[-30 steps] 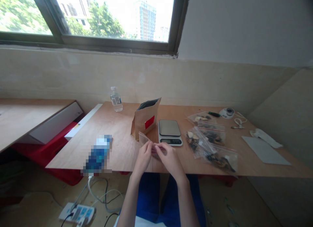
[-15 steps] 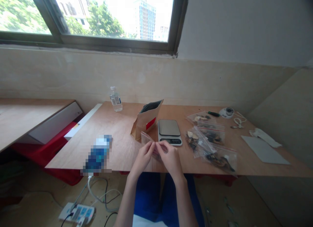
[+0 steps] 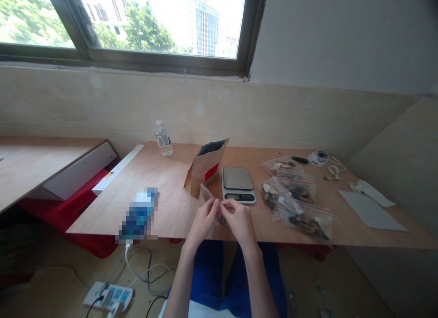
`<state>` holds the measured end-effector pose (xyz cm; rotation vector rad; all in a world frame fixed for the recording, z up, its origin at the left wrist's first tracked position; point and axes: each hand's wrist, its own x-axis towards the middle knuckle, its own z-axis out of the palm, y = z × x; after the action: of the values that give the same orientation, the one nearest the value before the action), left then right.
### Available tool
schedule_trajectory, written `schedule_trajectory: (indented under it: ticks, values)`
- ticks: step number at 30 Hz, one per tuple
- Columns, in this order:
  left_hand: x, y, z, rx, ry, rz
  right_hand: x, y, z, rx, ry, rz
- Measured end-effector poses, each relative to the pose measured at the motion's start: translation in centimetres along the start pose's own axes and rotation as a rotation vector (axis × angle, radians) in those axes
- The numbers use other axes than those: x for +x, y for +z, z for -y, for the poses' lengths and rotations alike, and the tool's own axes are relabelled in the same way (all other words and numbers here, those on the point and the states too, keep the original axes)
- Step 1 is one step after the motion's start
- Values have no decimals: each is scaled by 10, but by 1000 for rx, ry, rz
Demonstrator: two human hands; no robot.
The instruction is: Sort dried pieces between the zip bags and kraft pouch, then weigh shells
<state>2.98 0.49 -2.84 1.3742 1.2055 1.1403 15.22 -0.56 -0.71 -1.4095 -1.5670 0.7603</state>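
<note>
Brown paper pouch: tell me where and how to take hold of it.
Grip the brown paper pouch around its middle, probably from the left: it stands with its mouth open at the top, so squeezing the rim could close it, and the scale sits close on its right.

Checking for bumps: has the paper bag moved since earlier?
Yes, slightly: the upper part of the paper bag has shifted right, toward the scale; its base looks unmoved.
</note>
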Motion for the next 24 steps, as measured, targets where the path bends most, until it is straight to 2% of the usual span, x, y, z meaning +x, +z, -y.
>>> schedule_trajectory:
  ticks: [5,9,12,15,18,21,24]
  values:
    - [-2,-2,-7,-61,36,40,-1,-5,3,161,42,-4]
    - [-1,5,-13,-128,73,35,-2,-5,9,258,44,-39]
    - [-1,14,-15,-133,90,-8,0,-1,9,263,49,-158]
    - [-4,19,-19,-103,107,-60,5,-6,-1,266,80,-415]
    - [-8,15,-24,-67,129,-41,10,-25,-17,374,123,-656]
    - [-6,10,-22,-102,153,9,10,-44,-25,521,140,-697]
    - [0,16,-8,-263,112,-103,8,-50,-19,565,81,-650]
